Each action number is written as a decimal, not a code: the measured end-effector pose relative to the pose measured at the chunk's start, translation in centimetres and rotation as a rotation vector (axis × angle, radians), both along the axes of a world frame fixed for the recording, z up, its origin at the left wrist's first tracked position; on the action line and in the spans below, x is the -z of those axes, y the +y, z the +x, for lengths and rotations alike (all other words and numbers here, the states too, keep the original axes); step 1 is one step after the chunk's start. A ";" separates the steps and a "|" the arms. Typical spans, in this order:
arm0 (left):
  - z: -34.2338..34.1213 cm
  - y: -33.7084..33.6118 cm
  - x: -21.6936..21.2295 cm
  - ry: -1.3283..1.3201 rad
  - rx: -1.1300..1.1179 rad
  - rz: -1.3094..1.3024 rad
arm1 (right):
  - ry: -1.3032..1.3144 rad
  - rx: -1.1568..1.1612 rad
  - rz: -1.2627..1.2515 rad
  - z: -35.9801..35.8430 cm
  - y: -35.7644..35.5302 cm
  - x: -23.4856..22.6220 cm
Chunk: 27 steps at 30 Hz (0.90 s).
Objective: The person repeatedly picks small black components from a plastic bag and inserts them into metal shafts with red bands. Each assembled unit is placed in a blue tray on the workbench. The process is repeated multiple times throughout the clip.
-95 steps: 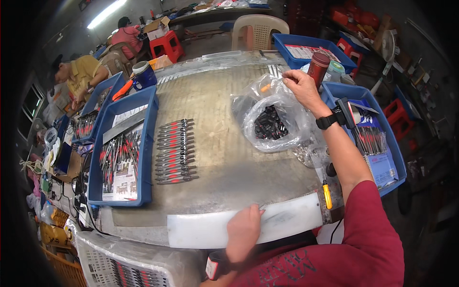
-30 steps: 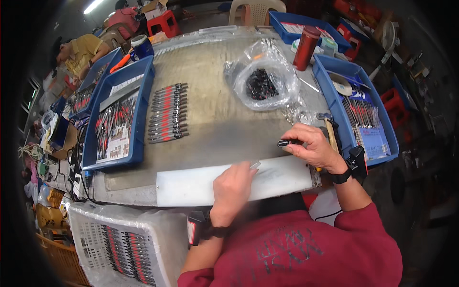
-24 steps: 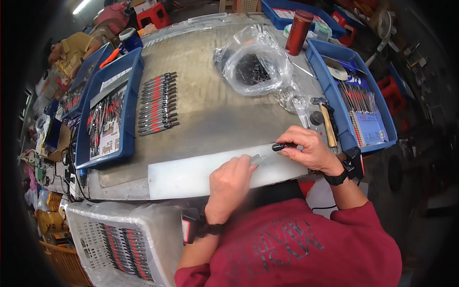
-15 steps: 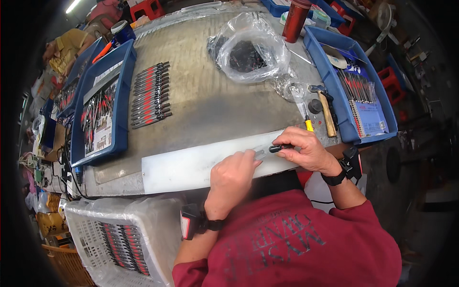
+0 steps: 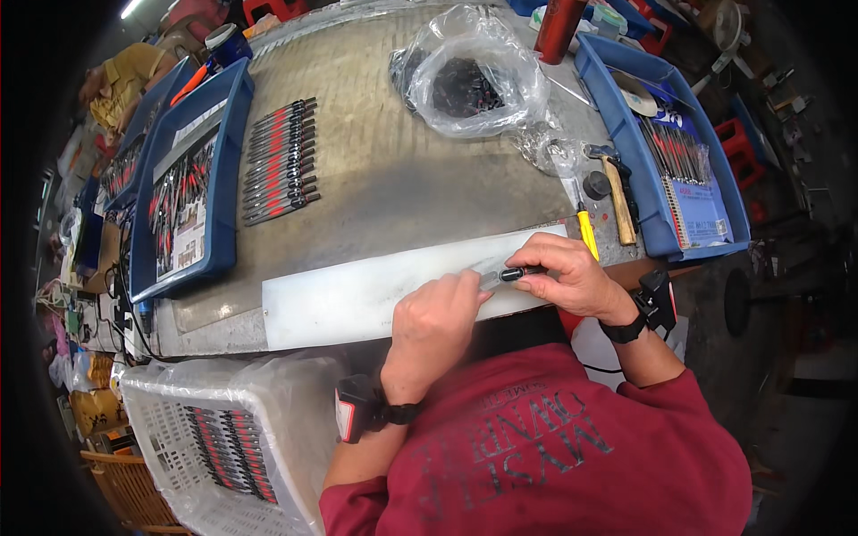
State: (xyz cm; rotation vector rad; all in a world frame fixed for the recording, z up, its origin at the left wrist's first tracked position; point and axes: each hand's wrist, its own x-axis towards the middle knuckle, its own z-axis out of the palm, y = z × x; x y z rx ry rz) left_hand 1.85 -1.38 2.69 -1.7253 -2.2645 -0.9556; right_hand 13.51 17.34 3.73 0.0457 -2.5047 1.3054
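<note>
Your two hands meet at the near edge of the desk [image 5: 384, 179], over the pale flat strip [image 5: 357, 299] that lies along that edge. Your right hand [image 5: 572, 281] has its fingers [image 5: 545, 268] closed on a small black-handled tool [image 5: 511, 274], held flat just above the strip. Your left hand [image 5: 433, 326] lies curled beside it, fingertips at the tool's clear or metal end; whether they pinch that end or only steady it cannot be told.

The tool looks light, stiff and slim, with a smooth handle that could roll or slip; take it mid-handle, as your right hand does, and keep the thin end supported.

Beyond the strip, at mid-desk, a row of like tools [image 5: 279, 161] in red and black lies side by side. Further from the strip, a clear plastic bag [image 5: 474, 76] holds dark small parts, soft and crinkly, with a red cylinder [image 5: 559, 27] standing behind it. To the right of the strip's end lie a yellow-handled tool [image 5: 587, 234] and a wooden-handled hammer [image 5: 617, 192]. Past them sits a blue tray [image 5: 652, 237] with red-and-black tools and a blue-and-white printed card [image 5: 702, 210]. Left of the strip, another blue tray [image 5: 228, 125] carries tools on a white printed card [image 5: 183, 246]. Below the strip's left end, a white slatted basket [image 5: 170, 429] lined with clear plastic holds more tools.
</note>
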 end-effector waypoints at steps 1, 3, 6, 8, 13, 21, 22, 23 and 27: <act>0.0 0.0 0.0 0.013 0.000 0.001 | 0.003 0.000 0.007 0.0 0.0 0.0; 0.1 0.0 0.1 -0.008 -0.002 -0.003 | -0.003 -0.003 -0.018 0.1 -0.1 0.1; 0.1 0.0 0.1 -0.030 0.013 0.001 | -0.014 0.000 -0.019 0.2 -0.1 0.1; 0.2 0.0 0.1 -0.020 0.014 -0.006 | -0.017 0.000 -0.013 0.3 -0.1 0.1; 0.2 -0.1 0.1 -0.043 0.022 -0.024 | -0.045 -0.013 -0.053 0.4 -0.2 0.2; 0.5 -0.1 0.1 -0.056 0.022 -0.037 | -0.055 -0.017 -0.065 0.4 -0.4 0.3; 0.5 -0.1 0.1 -0.045 0.025 -0.040 | -0.052 -0.016 -0.052 0.4 -0.4 0.3; 0.5 -0.1 0.1 -0.045 0.029 -0.042 | -0.051 -0.016 -0.045 0.5 -0.5 0.3; 0.7 -0.1 0.1 -0.068 0.039 -0.049 | -0.019 -0.030 -0.019 0.4 -0.6 0.3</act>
